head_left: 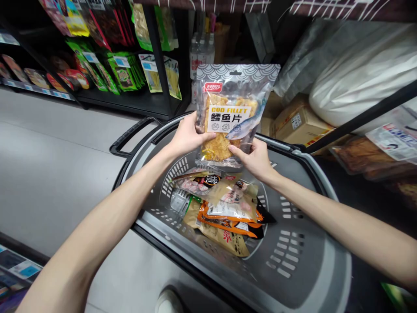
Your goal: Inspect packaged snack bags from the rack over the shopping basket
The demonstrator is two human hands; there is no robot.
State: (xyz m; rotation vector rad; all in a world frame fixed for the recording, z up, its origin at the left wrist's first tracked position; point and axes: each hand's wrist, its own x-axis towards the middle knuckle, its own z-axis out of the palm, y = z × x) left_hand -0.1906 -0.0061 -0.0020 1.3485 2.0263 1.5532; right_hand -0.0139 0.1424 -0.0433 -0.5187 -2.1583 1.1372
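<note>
A silver and clear bag of cod fillet (pixel 216 148) is held upright above the basket, its printed front facing me. My left hand (pixel 189 134) grips its left side, thumb across the front and fingers hidden behind. On the lower right side my right hand (pixel 256 158) pinches the bag the same way. Below, the grey shopping basket (pixel 309 278) holds several snack packets. Among them are a clear packet with pink pieces (pixel 195 183), an orange and black packet (pixel 228 219) and a tan packet (pixel 234 243).
Shelves (pixel 130 102) with green snack packs (pixel 125 71) stand at the back left. The basket's black handle (pixel 133 137) sticks out left. A cardboard box (pixel 301 119) and a large white sack (pixel 365 82) lie behind on the right. A shoe (pixel 169 302) shows at the bottom.
</note>
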